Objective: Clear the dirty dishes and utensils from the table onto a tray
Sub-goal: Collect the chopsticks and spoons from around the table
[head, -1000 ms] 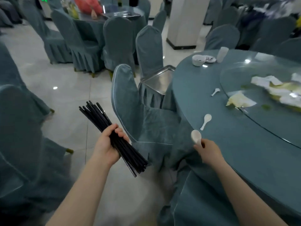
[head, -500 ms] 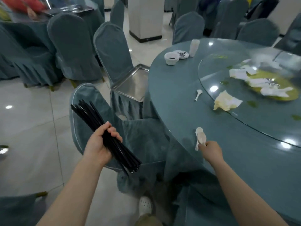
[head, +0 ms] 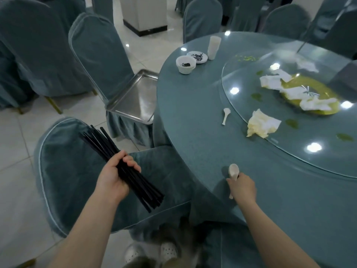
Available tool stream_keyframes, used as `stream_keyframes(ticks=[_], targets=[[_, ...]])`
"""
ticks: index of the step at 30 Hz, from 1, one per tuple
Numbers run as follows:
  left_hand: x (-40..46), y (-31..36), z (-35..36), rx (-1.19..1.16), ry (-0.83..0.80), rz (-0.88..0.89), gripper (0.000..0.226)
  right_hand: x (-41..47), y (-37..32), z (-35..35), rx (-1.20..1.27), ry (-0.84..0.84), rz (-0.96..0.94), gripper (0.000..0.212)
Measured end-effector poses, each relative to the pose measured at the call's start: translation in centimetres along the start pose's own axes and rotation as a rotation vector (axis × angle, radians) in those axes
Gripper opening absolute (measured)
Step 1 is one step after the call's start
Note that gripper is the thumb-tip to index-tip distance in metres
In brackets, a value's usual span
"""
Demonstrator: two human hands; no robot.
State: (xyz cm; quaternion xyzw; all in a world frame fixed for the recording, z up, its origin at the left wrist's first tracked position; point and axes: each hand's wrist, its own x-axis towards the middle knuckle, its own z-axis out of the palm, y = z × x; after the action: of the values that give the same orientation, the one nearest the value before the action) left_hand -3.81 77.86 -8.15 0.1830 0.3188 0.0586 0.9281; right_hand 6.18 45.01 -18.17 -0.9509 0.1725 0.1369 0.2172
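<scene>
A person's left hand [head: 114, 177] grasps a thick bundle of long black chopsticks [head: 119, 167] over a teal-covered chair [head: 65, 171]. The right hand [head: 242, 188] grips white ceramic spoons [head: 233, 172] just above the near edge of a round teal-clothed table [head: 193, 117]. Another small white spoon [head: 225, 115] lies farther across the table. A shiny square metal tray [head: 135, 97] rests on a chair seat beside the table, with a small white bowl [head: 185, 64] near that edge.

Dim, soft; ceiling-light glare on glass turntable [head: 289, 151], edges warped
</scene>
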Motion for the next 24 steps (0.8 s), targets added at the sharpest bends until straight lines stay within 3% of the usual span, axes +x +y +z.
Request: stream_keyframes(ticks=[12,17,24], targets=[[4.2,2.7,2.0,0.102,-0.049,-0.126,0.013,-1.5,-0.7,0.2,0.001,0.033,0.117,0.012],[5.9,3.7,2.9,0.107,-0.090,-0.147,0.014,-1.6,-2.2,-0.1,0.041,0.113,0.084,0.018],[8.7,4.4,4.7,0.106,-0.071,-0.140,0.019,2.2,-4.8,-1.2,0.071,0.092,0.048,0.011]])
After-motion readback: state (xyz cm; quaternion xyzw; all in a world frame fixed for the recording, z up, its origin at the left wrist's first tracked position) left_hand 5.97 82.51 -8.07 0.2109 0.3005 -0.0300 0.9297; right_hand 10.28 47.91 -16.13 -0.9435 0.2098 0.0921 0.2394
